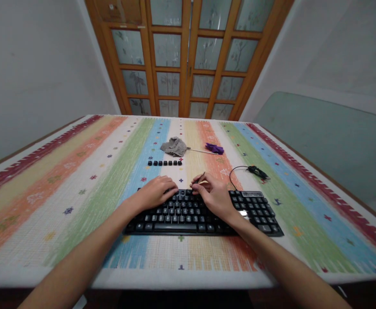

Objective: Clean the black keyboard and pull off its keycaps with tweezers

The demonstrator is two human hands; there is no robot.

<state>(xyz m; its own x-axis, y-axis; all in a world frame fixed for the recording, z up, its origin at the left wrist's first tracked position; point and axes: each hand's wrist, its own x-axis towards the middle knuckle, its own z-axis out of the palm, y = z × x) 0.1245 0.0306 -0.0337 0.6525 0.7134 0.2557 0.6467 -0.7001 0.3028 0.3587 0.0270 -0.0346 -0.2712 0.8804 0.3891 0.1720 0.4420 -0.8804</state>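
A black computer keyboard (175, 226) lies flat on the table, its lettered keys facing up. My left hand (155, 192) rests over its upper left part, with bent fingers and the thumb near the top row, gripping the keyboard. My right hand (215, 195) is closed in a pinch on a thin dark tool (202, 176), held at a slant above the top row. The tool's lower end is close to the keys, and its kind is too small to make out. Several loose black keycaps (165, 163) stand in a row behind the keyboard.
Beyond the keycaps lie a crumpled grey cloth (175, 147), a thin metal rod (200, 151) and a purple bundle (214, 148). The keyboard's bundled cable (258, 172) sits at the right. A striped cloth (87, 206) covers the table; wooden glazed doors (188, 64) stand behind.
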